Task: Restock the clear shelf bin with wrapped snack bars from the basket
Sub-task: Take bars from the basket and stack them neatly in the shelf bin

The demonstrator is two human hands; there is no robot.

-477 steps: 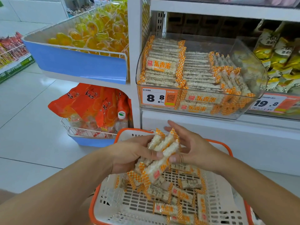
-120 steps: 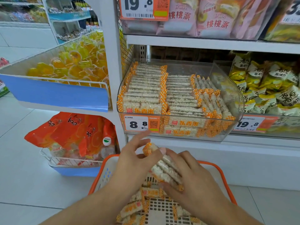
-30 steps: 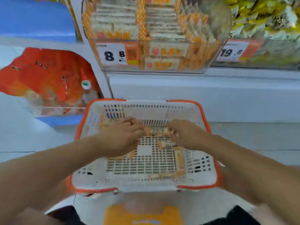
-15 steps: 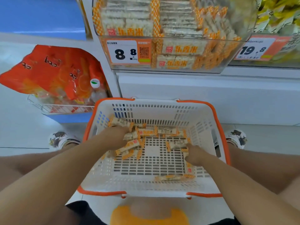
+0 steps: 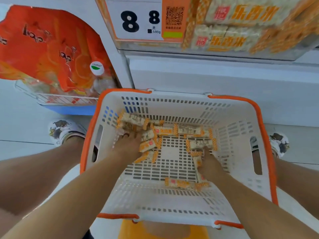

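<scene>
The white basket with the orange rim point(image 5: 89, 135) sits below me between my knees. Several wrapped snack bars point(image 5: 172, 131) lie along the far part of its floor, and one loose bar point(image 5: 181, 183) lies nearer to me. My left hand point(image 5: 127, 145) is down in the left cluster, fingers curled into the bars. My right hand point(image 5: 209, 163) is curled over a bar at the right side of the floor. The clear shelf bin point(image 5: 207, 52) shows at the top right, above the basket, stacked with the same bars.
A white and orange price tag point(image 5: 138, 19) reading 8.8 is on the bin's front. Orange bags point(image 5: 51, 49) sit in a wire rack point(image 5: 57, 99) at the left. My feet in patterned slippers point(image 5: 63, 130) point(image 5: 278, 142) flank the basket. White shelf base behind.
The view has dropped and come closer to the basket. Both hands stay in the basket; the left has dug further into the left cluster, the right stays on the bars at the right.
</scene>
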